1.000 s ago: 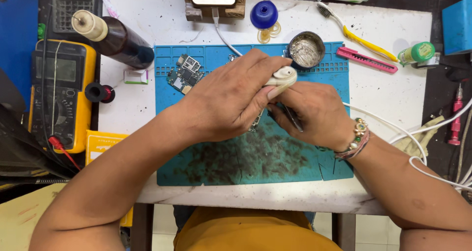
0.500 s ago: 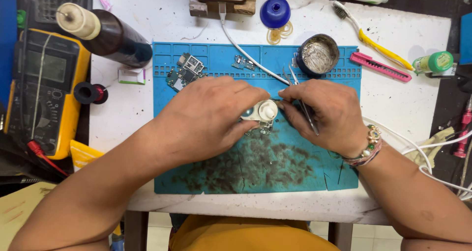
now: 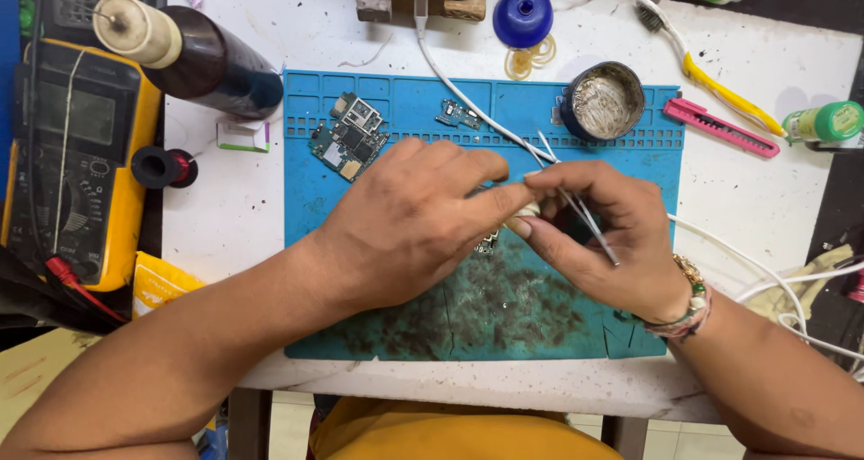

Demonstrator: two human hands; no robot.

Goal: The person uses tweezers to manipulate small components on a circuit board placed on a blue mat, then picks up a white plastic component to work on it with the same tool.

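while both hands (image 3: 531,212) pinch, rt's tweezers (image 3: 576,210) run diag., tips up-left

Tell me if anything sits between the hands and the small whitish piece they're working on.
Nothing visible does. The left hand and right hand meet directly at the small whitish piece; the right hand also holds tweezers beside it.

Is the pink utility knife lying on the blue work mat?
No: the pink utility knife lies on the white tabletop, just past the right edge of the blue work mat.
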